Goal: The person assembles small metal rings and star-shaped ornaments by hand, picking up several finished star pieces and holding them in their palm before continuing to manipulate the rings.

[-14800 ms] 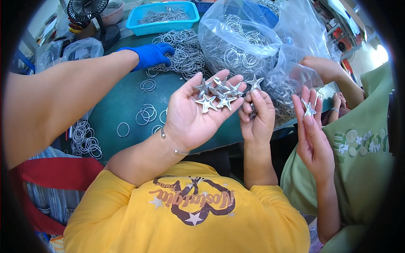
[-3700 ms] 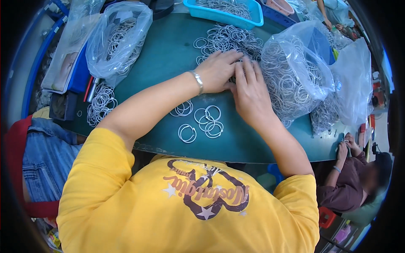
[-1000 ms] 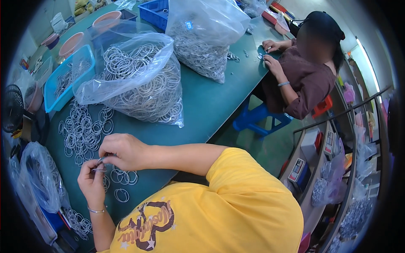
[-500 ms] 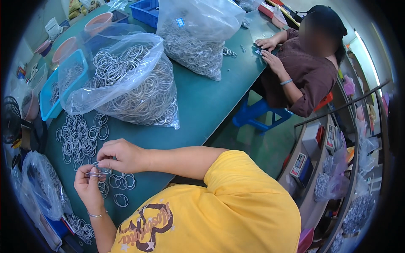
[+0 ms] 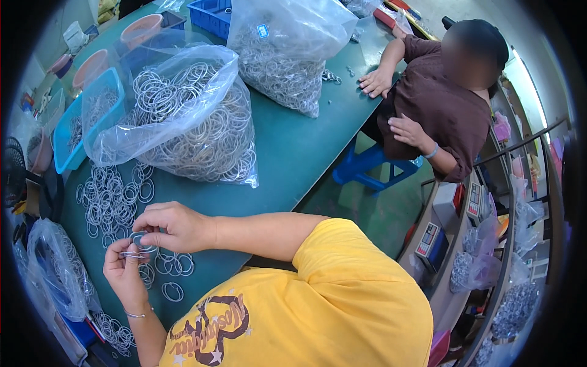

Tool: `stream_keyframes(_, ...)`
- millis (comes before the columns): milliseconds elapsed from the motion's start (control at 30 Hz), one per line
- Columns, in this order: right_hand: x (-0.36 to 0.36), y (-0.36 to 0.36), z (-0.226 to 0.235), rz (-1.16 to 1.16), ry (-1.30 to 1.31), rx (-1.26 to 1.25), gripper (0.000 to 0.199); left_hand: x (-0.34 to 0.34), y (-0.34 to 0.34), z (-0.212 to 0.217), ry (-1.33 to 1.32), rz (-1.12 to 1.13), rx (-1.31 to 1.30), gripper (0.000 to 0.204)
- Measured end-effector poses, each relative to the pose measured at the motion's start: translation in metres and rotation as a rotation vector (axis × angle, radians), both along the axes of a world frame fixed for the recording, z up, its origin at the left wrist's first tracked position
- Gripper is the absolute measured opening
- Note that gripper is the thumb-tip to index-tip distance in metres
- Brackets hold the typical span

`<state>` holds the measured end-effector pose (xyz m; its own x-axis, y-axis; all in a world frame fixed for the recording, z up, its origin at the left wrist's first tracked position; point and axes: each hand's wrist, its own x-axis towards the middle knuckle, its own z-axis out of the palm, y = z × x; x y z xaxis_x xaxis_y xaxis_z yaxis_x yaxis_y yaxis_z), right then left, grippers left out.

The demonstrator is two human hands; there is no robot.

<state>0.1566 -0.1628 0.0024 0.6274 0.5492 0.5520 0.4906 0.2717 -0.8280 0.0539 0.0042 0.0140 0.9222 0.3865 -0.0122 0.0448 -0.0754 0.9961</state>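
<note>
gleaming thin silver ring [image 5: 142,240] between both hands' fingertips

Both of the person's hands sit in the lower left of the frame, close together and fingertip to fingertip. The left hand [image 5: 125,272] is lowest, its forearm rising from the bottom edge, wrist bent, palm turned upward and toward the right hand, thumb and forefinger pinched. A thin bracelet circles the left wrist. The right hand [image 5: 174,226] lies just above and to the right of it, knuckles up, fingers curled downward, thumb and forefinger closed at the point where the two hands meet. The right forearm runs bare from the yellow sleeve at lower centre, leftward and nearly level, elbow bent.
</note>
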Motion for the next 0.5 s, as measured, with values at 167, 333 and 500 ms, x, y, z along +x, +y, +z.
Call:
stream_keyframes(167,0.002,-0.001,-0.005,0.066,0.02,-0.119,0.018,0.002,-0.003,-0.003,-0.005,-0.043,0.032,0.012)
stream_keyframes(333,-0.006,-0.011,0.005,-0.102,-0.057,-0.109,0.016,0.026,0.008,-0.006,0.084,-0.085,0.146,0.011)
stream_keyframes(500,-0.021,-0.05,0.012,-0.258,-0.192,-0.107,0.013,0.061,0.014,-0.013,0.191,-0.15,0.133,0.015)
